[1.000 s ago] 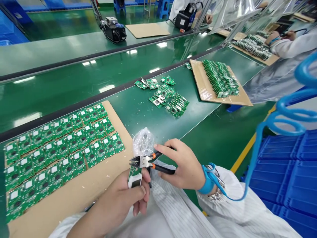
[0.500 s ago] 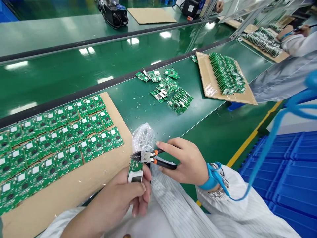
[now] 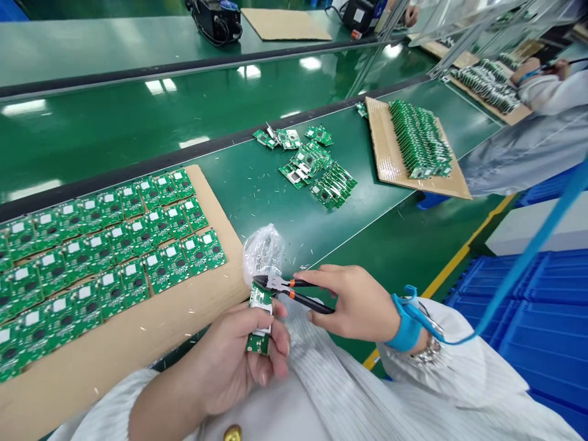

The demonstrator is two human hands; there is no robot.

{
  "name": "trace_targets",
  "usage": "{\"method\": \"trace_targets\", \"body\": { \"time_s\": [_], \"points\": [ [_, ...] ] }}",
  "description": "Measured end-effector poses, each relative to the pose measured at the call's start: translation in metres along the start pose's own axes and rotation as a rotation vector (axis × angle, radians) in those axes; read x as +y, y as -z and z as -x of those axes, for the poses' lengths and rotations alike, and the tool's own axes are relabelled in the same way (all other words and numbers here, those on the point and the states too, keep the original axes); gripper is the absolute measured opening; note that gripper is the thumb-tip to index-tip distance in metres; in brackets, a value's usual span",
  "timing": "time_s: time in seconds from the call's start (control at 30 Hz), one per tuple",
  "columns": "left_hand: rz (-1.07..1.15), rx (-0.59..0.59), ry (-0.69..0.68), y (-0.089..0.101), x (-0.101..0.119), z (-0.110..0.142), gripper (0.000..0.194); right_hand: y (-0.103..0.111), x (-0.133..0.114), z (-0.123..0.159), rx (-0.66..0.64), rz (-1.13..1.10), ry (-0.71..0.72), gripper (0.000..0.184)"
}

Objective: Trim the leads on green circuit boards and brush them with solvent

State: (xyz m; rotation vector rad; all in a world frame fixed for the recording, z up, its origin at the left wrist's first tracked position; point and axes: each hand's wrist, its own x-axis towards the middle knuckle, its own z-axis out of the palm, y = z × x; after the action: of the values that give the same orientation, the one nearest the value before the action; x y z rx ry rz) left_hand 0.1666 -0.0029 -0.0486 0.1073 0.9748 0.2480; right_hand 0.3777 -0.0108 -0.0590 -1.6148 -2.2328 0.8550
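My left hand (image 3: 243, 343) pinches a small green circuit board (image 3: 258, 344) with a white component on it, held upright near my lap. In my right hand (image 3: 356, 303) are side cutters (image 3: 278, 283) with black and orange handles. Their jaws lie at the board's top end; whether they touch a lead there I cannot tell. Just behind the jaws stands a crumpled clear plastic bag or cup (image 3: 263, 248) with thin bits inside. A blue wrist strap (image 3: 407, 323) with a cord circles my right wrist.
Rows of circuit boards (image 3: 110, 236) lie on cardboard (image 3: 184, 312) at left. Loose boards (image 3: 312, 162) are heaped mid-bench, with clipped bits around. A second cardboard sheet (image 3: 381, 147) bears upright boards (image 3: 420, 138). Blue crates (image 3: 542, 306) stand at right. A co-worker's arm (image 3: 546, 79) is at far right.
The board in my left hand has turned, and more of its lower end shows. Both hands have shifted slightly to the right, and the cutters remain at its top.
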Motion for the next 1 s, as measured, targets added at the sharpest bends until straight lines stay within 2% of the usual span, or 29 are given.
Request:
{"method": "trace_targets", "body": {
  "time_s": [0.07,0.13,0.17,0.23,0.3,0.4,0.5,0.6,0.67,0.73,0.83,0.93,1.0],
  "points": [
    [-0.036,-0.015,0.01,0.001,-0.001,0.0,0.021,0.008,0.002,0.001,-0.032,-0.076,0.001,0.043],
    [-0.114,-0.029,-0.011,0.003,-0.001,0.002,0.023,0.013,0.006,0.0,0.003,-0.145,-0.008,0.044],
    [-0.167,-0.025,-0.042,0.004,-0.001,0.003,0.025,0.014,0.009,-0.002,0.043,-0.131,-0.038,0.047],
    [-0.306,0.01,-0.16,0.008,-0.002,0.008,0.034,0.013,0.014,-0.01,0.142,0.039,-0.156,0.053],
    [-0.49,0.103,-0.321,0.011,-0.002,0.013,0.039,0.008,0.021,-0.023,0.197,0.285,-0.28,0.059],
    [-0.824,0.347,-0.516,0.016,-0.002,0.023,0.032,-0.003,0.032,-0.045,0.216,0.497,-0.359,0.062],
    [-1.075,0.536,-0.587,0.022,0.002,0.033,0.026,-0.013,0.039,-0.062,0.199,0.543,-0.355,0.06],
    [-1.193,0.635,-0.615,0.03,0.004,0.038,0.022,-0.019,0.043,-0.071,0.167,0.525,-0.348,0.064],
    [-1.179,0.641,-0.639,0.037,0.004,0.04,0.022,-0.019,0.044,-0.072,0.152,0.49,-0.336,0.069],
    [-1.072,0.572,-0.663,0.044,0.002,0.042,0.025,-0.013,0.042,-0.071,0.152,0.402,-0.278,0.071],
    [-0.922,0.498,-0.706,0.053,-0.001,0.044,0.027,0.011,0.03,-0.064,0.135,0.107,-0.112,0.063],
    [-0.902,0.609,-0.755,0.059,-0.005,0.049,0.033,0.047,0.004,-0.059,0.015,-0.257,0.024,0.06],
    [-0.889,0.694,-0.771,0.064,-0.008,0.052,0.039,0.071,-0.018,-0.059,-0.022,-0.363,0.064,0.067]
  ]
}}
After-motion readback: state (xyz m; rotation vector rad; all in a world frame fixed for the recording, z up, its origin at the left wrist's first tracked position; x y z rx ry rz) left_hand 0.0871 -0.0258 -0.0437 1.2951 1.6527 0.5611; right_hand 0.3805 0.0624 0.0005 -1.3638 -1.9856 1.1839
